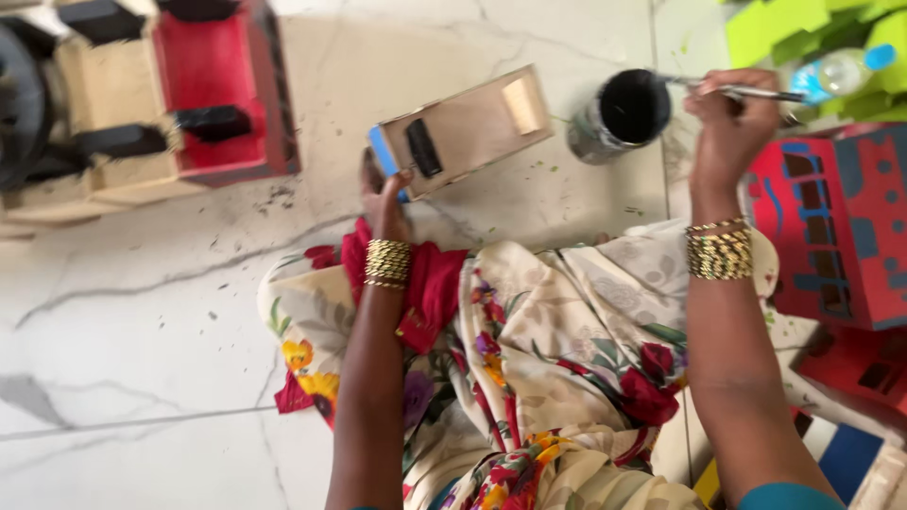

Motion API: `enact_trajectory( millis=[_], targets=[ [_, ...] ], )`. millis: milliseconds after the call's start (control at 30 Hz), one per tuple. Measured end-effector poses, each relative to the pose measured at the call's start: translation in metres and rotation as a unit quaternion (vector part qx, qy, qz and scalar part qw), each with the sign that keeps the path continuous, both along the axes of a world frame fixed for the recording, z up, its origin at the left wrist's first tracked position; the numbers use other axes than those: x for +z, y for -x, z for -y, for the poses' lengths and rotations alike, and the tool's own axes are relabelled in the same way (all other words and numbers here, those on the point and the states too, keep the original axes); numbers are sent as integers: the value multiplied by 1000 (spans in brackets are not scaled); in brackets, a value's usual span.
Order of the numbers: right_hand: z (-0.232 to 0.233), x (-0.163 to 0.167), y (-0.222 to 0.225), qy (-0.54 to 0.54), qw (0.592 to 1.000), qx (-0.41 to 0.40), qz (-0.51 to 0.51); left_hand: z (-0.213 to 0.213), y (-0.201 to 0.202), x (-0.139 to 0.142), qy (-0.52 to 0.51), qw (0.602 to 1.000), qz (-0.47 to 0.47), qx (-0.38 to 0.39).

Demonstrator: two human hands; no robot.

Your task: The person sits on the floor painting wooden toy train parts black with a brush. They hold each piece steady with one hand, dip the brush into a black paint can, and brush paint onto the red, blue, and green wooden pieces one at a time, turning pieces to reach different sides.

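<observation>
Matt bare wooden box (468, 127), glossy paint-smeared metal tin (619, 115), polished marble floor (142, 331), floral cloth (557, 349).

clear plastic bottle (844, 68), blue cap | top right, on green sheets (775, 26); label unreadable

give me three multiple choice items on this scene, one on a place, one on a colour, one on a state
1. Where is the brush tip?
A. in the tin's mouth
B. on the red cloth
C. on the green blocks

2. What colour is the patch painted on the wooden piece?
A. yellow
B. black
C. white

3. How is the wooden piece held?
A. lying flat, untouched
B. gripped at one end by the left hand
C. clamped in both hands

Key:
1 A: the right hand points the brush into the tin.
2 B: a black patch shows on the wooden piece.
3 B: the left hand grips its blue-edged end, while the right is on the brush.
</observation>
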State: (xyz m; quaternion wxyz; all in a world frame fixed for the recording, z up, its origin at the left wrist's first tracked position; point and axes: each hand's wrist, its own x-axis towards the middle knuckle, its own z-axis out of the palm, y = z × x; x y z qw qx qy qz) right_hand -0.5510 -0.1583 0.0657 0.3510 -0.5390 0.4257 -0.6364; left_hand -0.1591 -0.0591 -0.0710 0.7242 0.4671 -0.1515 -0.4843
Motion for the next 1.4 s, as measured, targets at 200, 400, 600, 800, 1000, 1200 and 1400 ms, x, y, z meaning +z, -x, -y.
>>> enact_trajectory(
  millis=[200, 400, 600, 800, 1000, 1200, 1400],
  targets=[
    [16, -44, 22, -19, 939, -131, -317, 10, 0, -11, -9, 996, 84, -14],
    [30, -44, -12, 64, 837, -186, -510, -1, -10, -10, -157, 934, 313, -65],
    [14, -37, -14, -47, 881, -171, -438, -9, -15, 4, -183, 879, 417, -139],
    [-6, -29, 28, -210, 954, -150, 155, -4, -18, 16, -214, 888, 372, -161],
    [-2, -30, 53, -246, 878, 17, 409, -24, -11, 1, -102, 976, 72, -177],
    [-42, 7, 8, -199, 888, 118, 398, -29, 6, -8, -61, 974, -109, -190],
    [-120, 38, -107, -44, 988, 92, 115, -36, 16, -9, -44, 970, -122, -206]
  ],
)
